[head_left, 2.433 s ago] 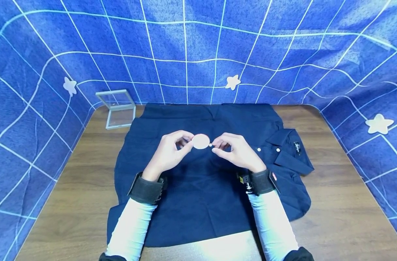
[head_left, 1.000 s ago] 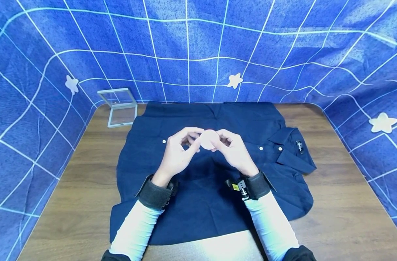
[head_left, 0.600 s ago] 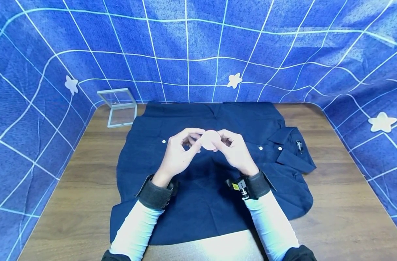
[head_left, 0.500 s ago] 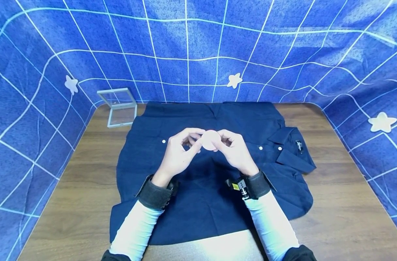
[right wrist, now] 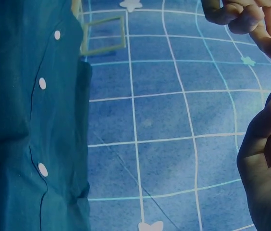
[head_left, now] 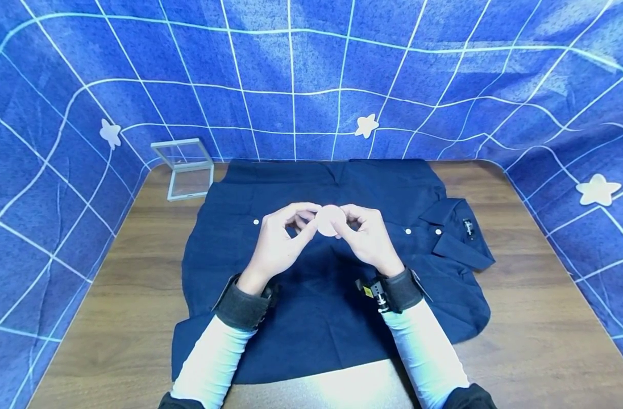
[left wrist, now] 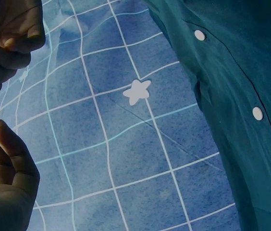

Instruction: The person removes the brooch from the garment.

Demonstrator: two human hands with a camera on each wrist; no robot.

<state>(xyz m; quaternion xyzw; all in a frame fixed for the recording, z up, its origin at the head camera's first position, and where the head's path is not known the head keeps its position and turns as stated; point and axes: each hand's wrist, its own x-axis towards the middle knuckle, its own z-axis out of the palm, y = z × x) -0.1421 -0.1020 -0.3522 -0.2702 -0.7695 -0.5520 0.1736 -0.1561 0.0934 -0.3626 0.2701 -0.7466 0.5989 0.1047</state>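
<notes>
1. Both hands have drawn together over the last couple of seconds: the right hand [head_left: 369, 236], which was apart from the disc [head_left: 329, 220], now touches it, and the small white bit it pinched beside the disc no longer shows.
2. Over the last half second almost nothing has shifted.
3. Much of the disc is covered by fingertips; only its pale pink, round face shows in the head view. What it is made of is hard to make out.
4. Neither wrist view shows the disc clearly. Each catches only curled fingers at the frame edge, against the blue checked cloth [head_left: 291, 74].
5. The left hand [head_left: 278, 241] pinches the disc's left edge, its fingers [head_left: 302, 209] curled above and the thumb below.
6. The right hand's fingers [head_left: 357, 213] curl round the disc's right edge and pinch it too.
7. The disc is held above the middle of the dark blue shirt [head_left: 316, 318], which lies spread on the wooden counter [head_left: 526, 318].
8. A small black label [head_left: 467, 227] sits at the shirt's collar; its writing is too small to read.
9. A clear box [head_left: 185, 168] stands at the counter's far left corner.
</notes>
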